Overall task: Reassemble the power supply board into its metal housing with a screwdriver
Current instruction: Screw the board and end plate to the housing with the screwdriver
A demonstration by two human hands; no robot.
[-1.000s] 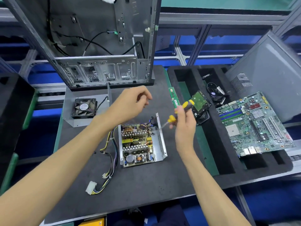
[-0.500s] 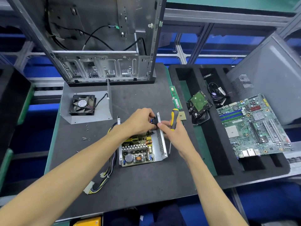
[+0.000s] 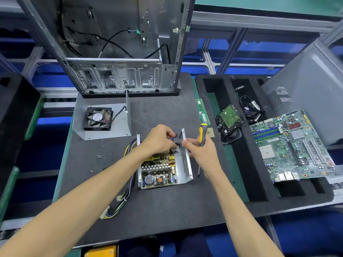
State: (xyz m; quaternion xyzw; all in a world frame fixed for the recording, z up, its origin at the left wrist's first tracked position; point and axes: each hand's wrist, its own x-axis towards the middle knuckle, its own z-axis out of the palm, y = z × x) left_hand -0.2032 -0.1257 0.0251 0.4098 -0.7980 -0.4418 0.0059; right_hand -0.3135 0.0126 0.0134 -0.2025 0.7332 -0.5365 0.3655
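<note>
While the circuit board [image 3: 159, 170] sits in its metal housing [image 3: 186, 164] mid-mat, both hands work its far corner.
Left hand [image 3: 159, 140] pinches a black part; right hand [image 3: 202, 151] grips the yellow-black screwdriver [image 3: 202, 135].

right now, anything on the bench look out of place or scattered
Yes: a few loose screws lie scattered on the dark mat, left of the power supply board and below the fan, apart from one another and in no container, so they could roll off.

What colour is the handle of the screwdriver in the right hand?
Yellow and black, seen in the head view: the screwdriver handle sticks up from the right hand.
</note>
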